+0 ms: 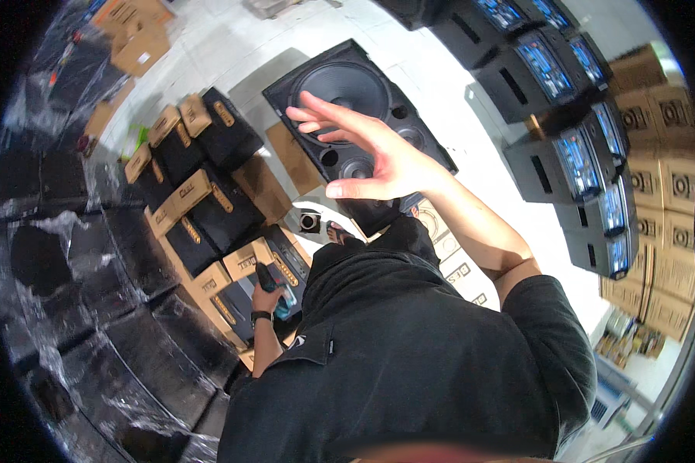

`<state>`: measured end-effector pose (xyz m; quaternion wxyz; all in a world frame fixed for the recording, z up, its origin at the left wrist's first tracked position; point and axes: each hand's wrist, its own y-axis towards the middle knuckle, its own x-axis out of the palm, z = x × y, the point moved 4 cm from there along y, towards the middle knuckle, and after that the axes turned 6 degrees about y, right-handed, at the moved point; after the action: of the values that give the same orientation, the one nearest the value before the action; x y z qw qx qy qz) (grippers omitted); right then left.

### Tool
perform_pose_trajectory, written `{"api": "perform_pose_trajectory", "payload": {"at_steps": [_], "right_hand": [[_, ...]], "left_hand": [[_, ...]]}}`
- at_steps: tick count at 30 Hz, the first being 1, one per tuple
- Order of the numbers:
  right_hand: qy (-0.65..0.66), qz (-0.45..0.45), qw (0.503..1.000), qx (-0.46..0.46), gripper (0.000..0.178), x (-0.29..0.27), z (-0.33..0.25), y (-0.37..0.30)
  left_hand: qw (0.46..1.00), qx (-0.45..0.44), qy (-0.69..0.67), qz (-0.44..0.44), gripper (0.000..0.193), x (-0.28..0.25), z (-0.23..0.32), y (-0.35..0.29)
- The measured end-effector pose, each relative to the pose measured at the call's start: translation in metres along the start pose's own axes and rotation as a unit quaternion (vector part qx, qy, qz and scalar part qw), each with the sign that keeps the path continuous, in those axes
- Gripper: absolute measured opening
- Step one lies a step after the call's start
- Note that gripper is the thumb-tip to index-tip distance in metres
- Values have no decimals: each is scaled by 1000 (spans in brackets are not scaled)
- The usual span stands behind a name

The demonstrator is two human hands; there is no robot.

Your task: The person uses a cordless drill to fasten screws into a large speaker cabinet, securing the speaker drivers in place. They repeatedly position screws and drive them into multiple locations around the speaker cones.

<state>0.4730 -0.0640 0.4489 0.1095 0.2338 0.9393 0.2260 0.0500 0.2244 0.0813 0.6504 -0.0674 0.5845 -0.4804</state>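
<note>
My right hand (pixel 374 158) is raised with its fingers stretched apart and nothing in it. Behind it, as I look down, a large black speaker cabinet (pixel 316 79) shows a big round woofer (pixel 344 85) and smaller round drivers and holes; my hand hides part of its face. At the lower left my left hand (pixel 266 299) is wrapped around a black and teal cordless drill (pixel 287 301). That hand is beside a black boxed unit (pixel 235 301) with cardboard edging.
Black units with cardboard caps (pixel 224 201) stand at my left, near plastic-wrapped black boxes (pixel 147 355). Black cabinets with lit blue panels (pixel 575 162) line the right, with brown cartons (pixel 656 239) beyond. White cartons (pixel 455 266) lie near my legs. A small black round part (pixel 310 221) is by my foot.
</note>
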Motion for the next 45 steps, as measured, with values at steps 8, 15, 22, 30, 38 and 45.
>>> {"api": "perform_pose_trajectory", "payload": {"at_steps": [8,15,22,30,38,45], "right_hand": [[-41,53,998,11,113,1,-13,9],[-112,25,993,41,106,8,16,4],[-290,-188,900,266,106,83,162,-111],[-369,-78,865,332,91,66,176,-183],[286,389,482,731,39,46,203,-303],[9,157,633,758,42,-26,121,-388]], "left_hand": [[991,-76,-86,-73,59,54,-37,49],[983,97,-155,-8,66,12,91,56],[947,125,-294,18,56,-47,245,17],[775,-23,-546,-319,81,14,329,-13],[674,-20,-507,-536,87,104,322,0],[837,-270,-441,-178,29,281,38,206]]}}
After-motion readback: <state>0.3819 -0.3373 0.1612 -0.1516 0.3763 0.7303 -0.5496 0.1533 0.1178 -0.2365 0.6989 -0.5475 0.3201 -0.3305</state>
